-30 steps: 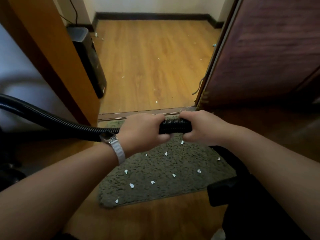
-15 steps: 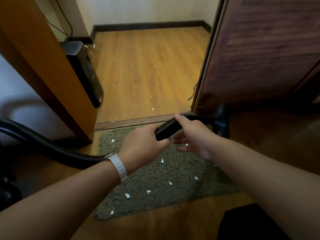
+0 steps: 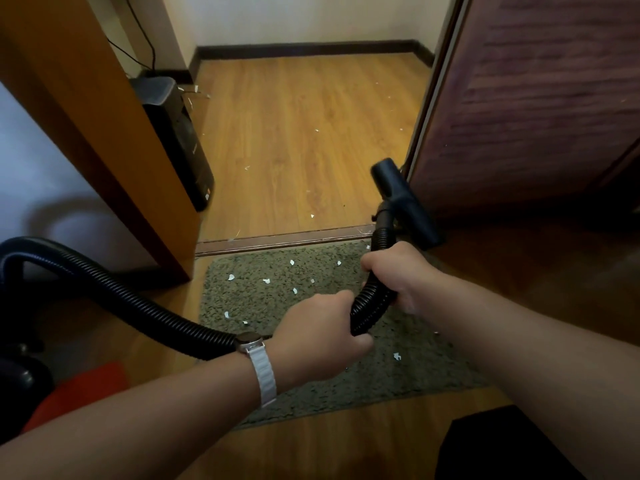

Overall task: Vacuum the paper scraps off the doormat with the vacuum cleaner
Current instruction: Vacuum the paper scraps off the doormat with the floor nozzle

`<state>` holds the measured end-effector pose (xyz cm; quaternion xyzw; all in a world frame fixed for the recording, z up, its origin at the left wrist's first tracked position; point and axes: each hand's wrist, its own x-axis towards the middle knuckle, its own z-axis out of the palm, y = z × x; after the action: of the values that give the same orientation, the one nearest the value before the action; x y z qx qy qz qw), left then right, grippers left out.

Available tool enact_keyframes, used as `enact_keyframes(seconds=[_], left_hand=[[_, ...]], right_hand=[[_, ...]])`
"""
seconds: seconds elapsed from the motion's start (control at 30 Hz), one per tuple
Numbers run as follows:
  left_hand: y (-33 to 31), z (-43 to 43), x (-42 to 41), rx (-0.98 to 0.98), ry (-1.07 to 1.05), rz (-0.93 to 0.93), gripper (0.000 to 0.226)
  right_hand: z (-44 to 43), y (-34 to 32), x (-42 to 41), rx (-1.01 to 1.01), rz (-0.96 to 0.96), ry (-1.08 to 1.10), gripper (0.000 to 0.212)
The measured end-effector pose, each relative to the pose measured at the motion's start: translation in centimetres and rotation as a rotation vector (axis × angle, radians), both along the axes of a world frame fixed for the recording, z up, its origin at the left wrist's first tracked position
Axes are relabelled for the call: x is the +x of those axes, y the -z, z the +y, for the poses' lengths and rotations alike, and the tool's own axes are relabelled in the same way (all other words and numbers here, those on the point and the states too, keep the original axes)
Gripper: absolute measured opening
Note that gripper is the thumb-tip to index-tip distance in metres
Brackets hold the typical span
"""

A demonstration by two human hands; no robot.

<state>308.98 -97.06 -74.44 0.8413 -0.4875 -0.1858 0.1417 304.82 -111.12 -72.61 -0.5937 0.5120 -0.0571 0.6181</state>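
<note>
Hose (image 3: 138, 299) is clamped in both my hands, left hand (image 3: 318, 341) and right hand (image 3: 398, 275) close together, with the nozzle (image 3: 401, 199) tilted up beside the door (image 3: 519, 116), past the doormat (image 3: 415, 375). Paper scraps (image 3: 230, 277) lie scattered across the pile (a few on the floor (image 3: 294, 133) beyond). A careless downswing could, I reckon, knock the door or flick light scraps off the mat.

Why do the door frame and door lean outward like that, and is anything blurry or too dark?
Head view: the wide-angle lens splays the wooden door frame and door; the nozzle looks slightly motion-soft; the bottom corners sink into shadow, while the paper scraps on the doormat look crisp.
</note>
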Motion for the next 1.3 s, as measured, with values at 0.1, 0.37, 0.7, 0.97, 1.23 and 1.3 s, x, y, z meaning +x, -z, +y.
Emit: enact_keyframes(seconds=[0.1, 0.37, 0.7, 0.97, 1.23, 1.3], left_hand=[[0.7, 0.4, 0.5, 0.037, 0.093, 0.101, 0.025], [3.2, 3.5, 4.8, 0.203, 0.333, -0.189, 0.033], [3.3, 6.3, 8.5, 0.132, 0.475, -0.477, 0.041], [5.0, 4.8, 1.5, -0.211, 0.719, -0.331, 0.043], [6.4, 4.7, 3.7, -0.147, 0.751, -0.345, 0.050], [6.4, 4.9, 5.1, -0.064, 0.700, -0.360, 0.064]], right_hand=[[0.5, 0.1, 0.0, -0.264, 0.144, -0.216, 0.041], [-1.2, -1.0, 0.1, -0.710, 0.248, -0.524, 0.056], [-2.3, -0.6, 0.9, -0.768, 0.299, -0.486, 0.039], [-2.2, -0.8, 0.3, -0.836, 0.373, -0.645, 0.031], [-1.9, -0.4, -0.3, -0.884, 0.416, -0.759, 0.033], [-2.0, -0.5, -0.4, -0.901, 0.412, -0.746, 0.035]])
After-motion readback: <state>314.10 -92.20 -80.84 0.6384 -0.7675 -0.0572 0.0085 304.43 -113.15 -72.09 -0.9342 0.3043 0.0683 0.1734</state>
